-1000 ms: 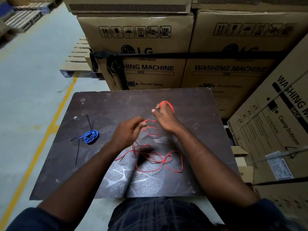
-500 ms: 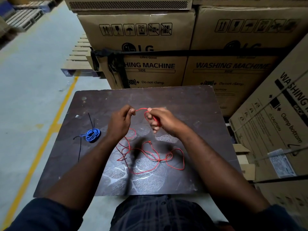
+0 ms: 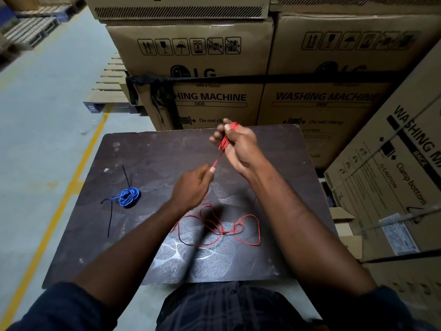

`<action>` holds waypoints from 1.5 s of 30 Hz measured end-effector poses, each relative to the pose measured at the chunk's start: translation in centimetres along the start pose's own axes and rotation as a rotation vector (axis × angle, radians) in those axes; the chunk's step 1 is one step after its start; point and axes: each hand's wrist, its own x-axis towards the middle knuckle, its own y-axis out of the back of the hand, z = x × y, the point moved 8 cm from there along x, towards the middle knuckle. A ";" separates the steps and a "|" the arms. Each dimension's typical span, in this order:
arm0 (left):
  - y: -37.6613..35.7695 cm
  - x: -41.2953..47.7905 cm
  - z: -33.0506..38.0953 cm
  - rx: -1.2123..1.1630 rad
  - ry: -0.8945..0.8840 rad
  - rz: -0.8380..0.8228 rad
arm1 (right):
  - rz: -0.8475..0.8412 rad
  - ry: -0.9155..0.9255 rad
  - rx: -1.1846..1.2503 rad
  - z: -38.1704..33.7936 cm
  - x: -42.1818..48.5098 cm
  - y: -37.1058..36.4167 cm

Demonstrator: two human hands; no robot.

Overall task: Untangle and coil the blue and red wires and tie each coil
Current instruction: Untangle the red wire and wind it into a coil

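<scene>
Red wire (image 3: 228,139) loops round the right hand (image 3: 235,145) fingers, the left hand (image 3: 194,187) pinching its taut run, while slack on the table (image 3: 148,151) (crossed over itself) could knot if pulled quickly; blue coil (image 3: 128,197) lies tied aside.

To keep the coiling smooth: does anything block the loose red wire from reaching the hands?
Nothing visible does. The left hand pinches the red wire, wound round the right hand; the blue coil lies apart.
</scene>
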 end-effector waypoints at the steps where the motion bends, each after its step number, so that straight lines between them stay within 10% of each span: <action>1: -0.5 -0.4 0.6 0.037 -0.040 -0.025 | 0.072 0.049 -0.010 -0.6 0.7 0.6; 7: 0.9 -0.9 1.6 -0.056 -0.117 0.027 | 0.220 0.255 -0.714 -1.4 3.2 2.9; 14: 5.4 1.0 3.0 -0.116 -0.202 0.119 | -0.234 0.104 -1.153 3.7 1.7 1.3; 28: 7.3 2.7 -0.5 -0.148 0.001 0.201 | -0.525 -0.490 -0.419 6.8 -2.5 -2.1; 36: 3.2 1.1 -2.9 -0.192 0.107 0.114 | -0.390 -0.379 -0.112 3.9 -0.7 -2.4; 45: 0.5 0.5 1.0 0.005 -0.078 -0.046 | 0.166 -0.105 0.257 1.1 3.6 2.0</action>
